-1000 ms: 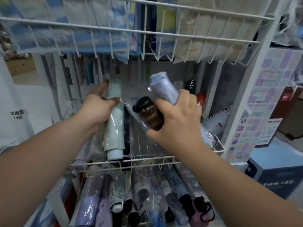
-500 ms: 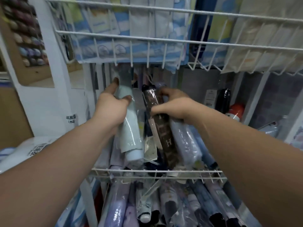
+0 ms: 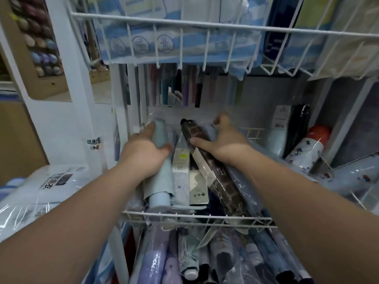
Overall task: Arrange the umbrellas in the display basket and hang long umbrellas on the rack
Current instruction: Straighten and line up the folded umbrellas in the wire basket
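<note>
Hands lay folded umbrellas in the wire basket (image 3: 196,214): left hand (image 3: 146,152) closed around a pale umbrella (image 3: 159,181), right hand (image 3: 223,142) pressing a brown umbrella (image 3: 217,177). Best set them parallel, handles forward.

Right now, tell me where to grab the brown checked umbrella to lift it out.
Grip the brown checked umbrella around its upper shaft, just below the dark cap, coming from above and the right, where the right hand already rests. It lies slanted atop the others in the wire basket, its lower end wedged near the front rim, so the raised far end is freest.
</note>
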A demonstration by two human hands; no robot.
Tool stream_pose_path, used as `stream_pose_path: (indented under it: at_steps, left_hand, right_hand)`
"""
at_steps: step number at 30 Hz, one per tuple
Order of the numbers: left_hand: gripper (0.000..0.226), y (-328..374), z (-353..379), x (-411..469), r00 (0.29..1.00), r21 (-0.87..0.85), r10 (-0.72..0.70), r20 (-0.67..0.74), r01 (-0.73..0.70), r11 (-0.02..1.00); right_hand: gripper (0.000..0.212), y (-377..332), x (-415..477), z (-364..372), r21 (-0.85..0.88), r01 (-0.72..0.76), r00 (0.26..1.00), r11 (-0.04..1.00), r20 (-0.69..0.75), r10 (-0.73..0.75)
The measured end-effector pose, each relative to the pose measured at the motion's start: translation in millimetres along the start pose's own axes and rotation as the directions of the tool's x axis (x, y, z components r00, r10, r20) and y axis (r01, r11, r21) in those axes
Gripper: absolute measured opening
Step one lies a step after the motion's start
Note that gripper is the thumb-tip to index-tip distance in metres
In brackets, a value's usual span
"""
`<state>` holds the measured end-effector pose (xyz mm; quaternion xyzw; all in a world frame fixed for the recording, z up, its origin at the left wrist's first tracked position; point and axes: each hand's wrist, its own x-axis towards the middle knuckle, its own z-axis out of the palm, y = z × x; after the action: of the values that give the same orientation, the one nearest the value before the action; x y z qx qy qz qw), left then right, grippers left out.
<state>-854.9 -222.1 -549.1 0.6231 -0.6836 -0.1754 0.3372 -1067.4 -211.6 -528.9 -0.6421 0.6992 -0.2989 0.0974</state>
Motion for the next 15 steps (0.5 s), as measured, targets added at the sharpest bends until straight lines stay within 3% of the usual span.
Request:
stream_pose_path:
  at_steps: [3, 7, 11, 15]
  left_hand:
    - [0.101, -2, -4, -27, 0.996, 0.116, 0.054, 0.064, -0.061, 0.991]
    - [0.1, -11, -9, -51, 0.993, 0.151, 0.048, 0.106, -0.063, 0.986]
    - [0.091, -6, -5, -49, 0.997, 0.068, 0.046, 0.065, -0.051, 0.996]
    - [0.082, 4, -7, -46, 0.997, -0.033, 0.072, 0.009, -0.072, 0.997]
  right_hand:
    - [0.072, 6, -25, -5, -0.086, 0.044, 0.996, 0.995, 0.084, -0.037]
    - [0.102, 17, -57, -22, -0.161, 0.093, 0.958, 0.983, 0.282, -0.045]
    - [0.099, 17, -62, -23, -0.252, 0.105, 0.953, 0.962, 0.301, -0.025]
    - [0.082, 21, -58, -15, -0.166, 0.076, 0.974, 0.983, 0.225, -0.037]
